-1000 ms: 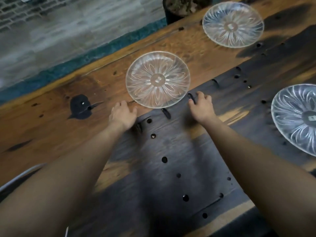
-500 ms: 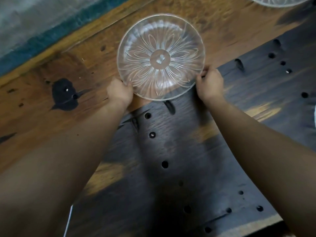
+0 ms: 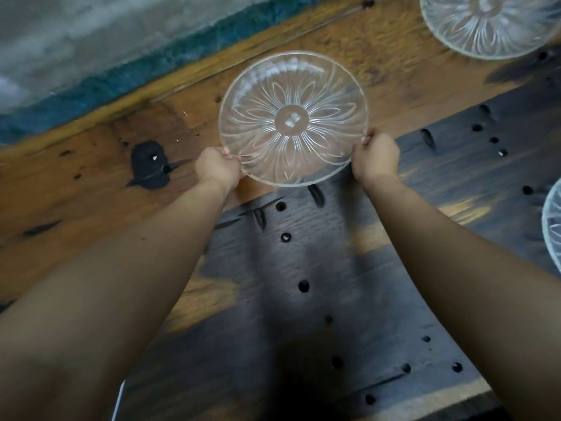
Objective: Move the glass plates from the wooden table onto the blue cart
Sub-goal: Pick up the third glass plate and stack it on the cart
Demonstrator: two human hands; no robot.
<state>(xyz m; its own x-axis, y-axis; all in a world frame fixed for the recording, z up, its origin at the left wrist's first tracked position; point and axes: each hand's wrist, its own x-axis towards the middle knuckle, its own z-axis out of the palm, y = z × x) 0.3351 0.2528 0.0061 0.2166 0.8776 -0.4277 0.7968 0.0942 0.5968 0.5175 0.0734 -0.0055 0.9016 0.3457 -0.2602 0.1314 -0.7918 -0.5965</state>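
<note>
A clear glass plate [image 3: 293, 118] with a cut flower pattern is over the wooden table [image 3: 91, 183], held by both hands. My left hand [image 3: 218, 169] grips its lower left rim and my right hand [image 3: 375, 157] grips its lower right rim, fingers curled round the edge. The plate looks tilted toward me and lifted a little off the wood. A second glass plate [image 3: 491, 22] lies at the top right, cut by the frame. The rim of a third glass plate [image 3: 553, 226] shows at the right edge. The blue cart is not in view.
The table's near part is a dark board [image 3: 303, 299] with several round holes. Beyond the far table edge lie a teal strip [image 3: 121, 83] and grey floor [image 3: 76, 34]. A black patch [image 3: 150, 164] marks the wood left of my left hand.
Both hands went from resting on the table beside the plate to gripping its rim. The plate now appears raised and tilted, and the camera has moved closer and lower.
</note>
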